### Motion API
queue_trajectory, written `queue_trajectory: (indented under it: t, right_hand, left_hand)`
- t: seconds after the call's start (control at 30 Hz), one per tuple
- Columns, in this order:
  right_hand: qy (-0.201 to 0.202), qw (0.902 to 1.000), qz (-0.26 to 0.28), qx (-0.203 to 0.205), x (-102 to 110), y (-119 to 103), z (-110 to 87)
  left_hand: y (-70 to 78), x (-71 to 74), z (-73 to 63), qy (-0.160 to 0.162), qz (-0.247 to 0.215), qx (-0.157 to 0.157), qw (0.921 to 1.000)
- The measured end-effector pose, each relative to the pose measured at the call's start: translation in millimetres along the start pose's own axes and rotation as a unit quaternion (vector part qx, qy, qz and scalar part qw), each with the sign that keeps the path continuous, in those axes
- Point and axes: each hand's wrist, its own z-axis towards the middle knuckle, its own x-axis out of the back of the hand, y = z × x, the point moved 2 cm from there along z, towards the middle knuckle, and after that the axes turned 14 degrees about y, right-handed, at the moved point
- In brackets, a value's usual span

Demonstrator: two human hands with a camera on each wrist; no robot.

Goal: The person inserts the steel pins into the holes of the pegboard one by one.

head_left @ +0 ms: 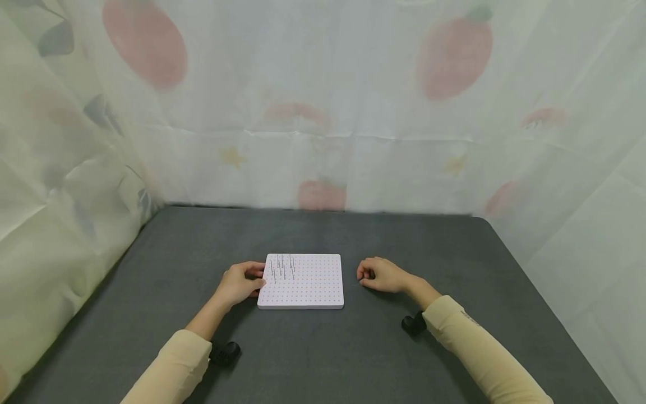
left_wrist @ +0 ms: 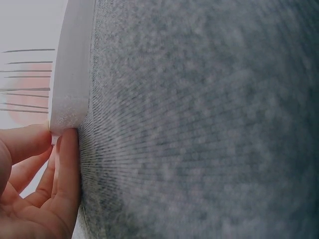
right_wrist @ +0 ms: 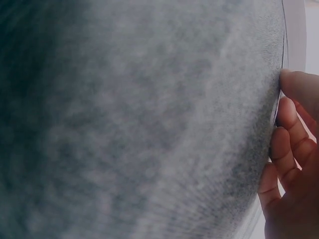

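Note:
A white board (head_left: 308, 292) covered in a grid of small holes lies flat on the dark grey table. Several thin dark pins (head_left: 284, 272) stand upright in its back-left part. At the board's left edge, my left hand (head_left: 238, 286) pinches it, thumb on the top rim and fingers low against the side, as the left wrist view shows. My right hand (head_left: 383, 275) rests on the table just right of the board, its fingers loosely curled. In the right wrist view its fingertips (right_wrist: 281, 142) touch the tabletop, near a thin dark line; I cannot tell whether they hold anything.
The dark grey table (head_left: 323, 359) reaches back to a pale curtain (head_left: 373, 168) printed with fruit. Another curtain (head_left: 60, 224) hangs along the left side. Black wrist straps (head_left: 225, 353) show below both cream sleeves.

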Motion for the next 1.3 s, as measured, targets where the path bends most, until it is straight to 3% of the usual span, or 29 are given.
queue_trajectory:
  t: [0.27,0.77,1.0,1.3]
  right_hand:
    - [0.013,0.9999,-0.007,0.001,0.7,-4.9,-0.9]
    - [0.084,0.995,-0.038,-0.039,-5.4,-10.4,-4.9]
    - [0.09,0.9925,-0.045,-0.069,-6.9,-12.0,-4.0]
    - [0.089,0.9923,-0.048,-0.071,-6.8,-15.4,-3.6]
  left_hand:
    - [0.2,-0.4,0.1,0.002,0.002,0.001,1.0]
    - [0.3,1.2,-0.9,-0.005,0.006,-0.006,0.9999]
    - [0.7,0.7,-0.6,-0.002,0.007,-0.005,1.0]
    - [1.3,1.5,-1.6,0.001,0.007,-0.006,1.0]
